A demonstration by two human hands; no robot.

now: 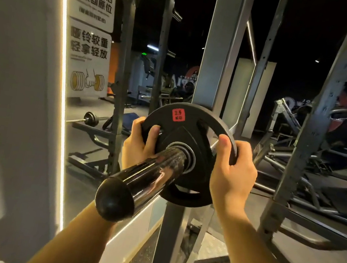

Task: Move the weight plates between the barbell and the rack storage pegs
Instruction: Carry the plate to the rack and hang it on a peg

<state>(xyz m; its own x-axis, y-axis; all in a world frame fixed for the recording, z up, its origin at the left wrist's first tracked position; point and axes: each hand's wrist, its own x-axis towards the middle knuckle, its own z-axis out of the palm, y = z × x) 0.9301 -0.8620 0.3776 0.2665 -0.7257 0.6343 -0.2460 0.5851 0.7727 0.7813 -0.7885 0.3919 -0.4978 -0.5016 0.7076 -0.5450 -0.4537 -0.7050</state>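
Fingers (153, 134) of both hands grip the rim of the small weight plate (187, 151), which sits on the barbell sleeve (150, 173). Next, I think, it must slide straight along the sleeve.

Commercial gym, weight-training floor, dimly lit.
Steel rack uprights (220, 48) at 12 o'clock; chrome barbell sleeve (148, 172) carrying a black weight plate (183, 119); dumbbell-handling wall posters (88, 60) at 10 o'clock; plate-loaded machines (292, 126) at 2 o'clock.
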